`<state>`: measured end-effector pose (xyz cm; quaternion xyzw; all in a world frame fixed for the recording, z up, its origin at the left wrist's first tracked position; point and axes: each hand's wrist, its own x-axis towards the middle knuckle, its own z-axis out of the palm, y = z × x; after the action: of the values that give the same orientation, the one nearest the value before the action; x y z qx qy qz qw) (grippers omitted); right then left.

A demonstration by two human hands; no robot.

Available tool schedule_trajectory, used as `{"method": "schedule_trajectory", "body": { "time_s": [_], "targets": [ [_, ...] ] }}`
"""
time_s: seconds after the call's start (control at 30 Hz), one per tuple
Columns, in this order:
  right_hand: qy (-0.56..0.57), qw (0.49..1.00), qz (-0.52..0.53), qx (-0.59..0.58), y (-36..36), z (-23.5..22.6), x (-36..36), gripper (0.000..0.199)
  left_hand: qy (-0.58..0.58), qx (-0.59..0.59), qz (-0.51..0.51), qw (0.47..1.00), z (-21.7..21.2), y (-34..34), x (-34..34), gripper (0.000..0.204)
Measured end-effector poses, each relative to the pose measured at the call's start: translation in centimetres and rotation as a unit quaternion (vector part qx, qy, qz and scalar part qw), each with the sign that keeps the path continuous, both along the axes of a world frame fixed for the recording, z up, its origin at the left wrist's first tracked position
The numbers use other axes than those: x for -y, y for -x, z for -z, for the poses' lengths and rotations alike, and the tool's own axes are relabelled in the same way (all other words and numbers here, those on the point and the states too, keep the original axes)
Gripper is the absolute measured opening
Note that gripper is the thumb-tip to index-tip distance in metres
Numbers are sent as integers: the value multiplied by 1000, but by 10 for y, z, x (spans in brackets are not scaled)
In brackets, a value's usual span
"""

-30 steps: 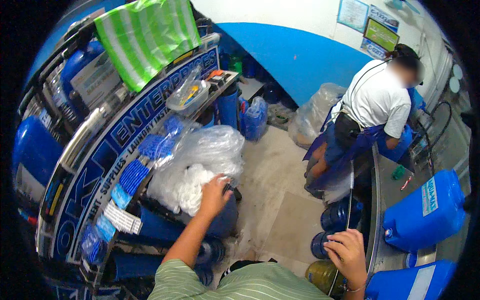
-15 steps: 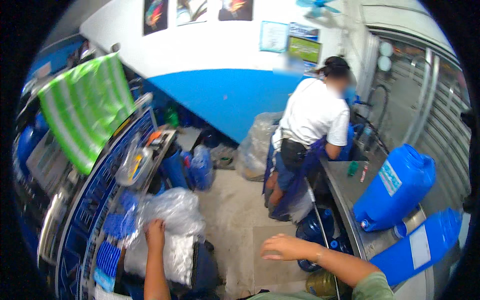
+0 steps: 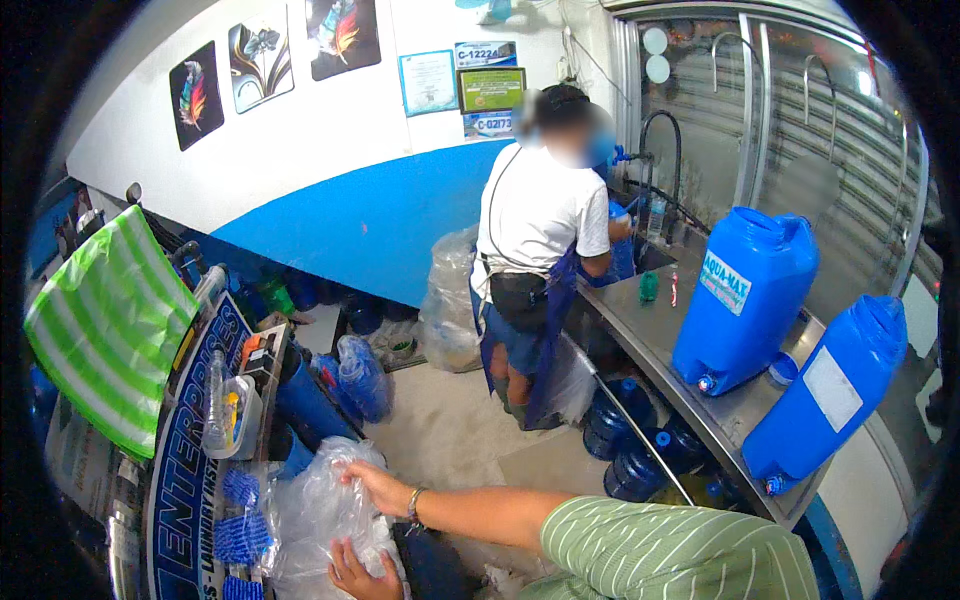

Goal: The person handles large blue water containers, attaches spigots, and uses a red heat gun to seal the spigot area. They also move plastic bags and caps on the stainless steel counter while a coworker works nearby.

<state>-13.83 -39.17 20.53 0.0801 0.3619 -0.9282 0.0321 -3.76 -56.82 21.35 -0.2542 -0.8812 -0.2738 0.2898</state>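
Note:
A heap of clear plastic bags [image 3: 300, 510] lies at the lower left beside the counter's edge. My right hand [image 3: 375, 487], wearing a bracelet, reaches across from the right with its fingers curled on the upper part of the plastic. Closer to me, my left hand [image 3: 362, 574] rests on the same plastic, its fingers spread; the lower frame edge cuts off its wrist. Blue-and-white mesh bundles [image 3: 240, 540] sit just left of the plastic.
A co-worker [image 3: 545, 215] in a white shirt bends over the metal counter [image 3: 650, 300]. Two blue water containers [image 3: 745, 300] [image 3: 830, 395] stand on it, with round bottles [image 3: 630, 470] below. On the left are a plastic tub [image 3: 235, 425] and a green-striped sheet [image 3: 110, 330].
My right hand has crossed leftward onto the plastic bags. My left hand has moved nearer me and its fingers have spread. The view has shifted toward the right.

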Motion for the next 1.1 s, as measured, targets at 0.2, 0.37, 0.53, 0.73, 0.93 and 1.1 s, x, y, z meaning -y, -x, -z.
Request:
{"method": "schedule_trajectory", "body": {
  "time_s": [0.2, 0.37, 0.53, 0.73, 0.93, 1.1],
  "targets": [
    [150, 946, -208, -200, -67, -93, -53, 34, -212, -76, -98, 969, 1, 6, 25, 76],
    [200, 886, -212, -361, -127, -84, -113, 55, -327, 15, 2, 945, 29, 32, -16, 70],
    [69, 975, -47, -207, -219, -93, -177, 54, -538, 324, 250, 737, 17, 9, -87, 77],
    [-70, 964, 243, -81, -304, -48, -246, 40, -542, 560, 345, 522, 38, 29, -117, 79],
    [-48, 955, 291, -34, -342, -27, -242, 44, -583, 615, 381, 370, 37, 25, -147, 69],
    [59, 959, 276, 1, -379, 16, -270, 62, -489, 606, 343, 525, 27, 7, -173, 69]
  ]
}}
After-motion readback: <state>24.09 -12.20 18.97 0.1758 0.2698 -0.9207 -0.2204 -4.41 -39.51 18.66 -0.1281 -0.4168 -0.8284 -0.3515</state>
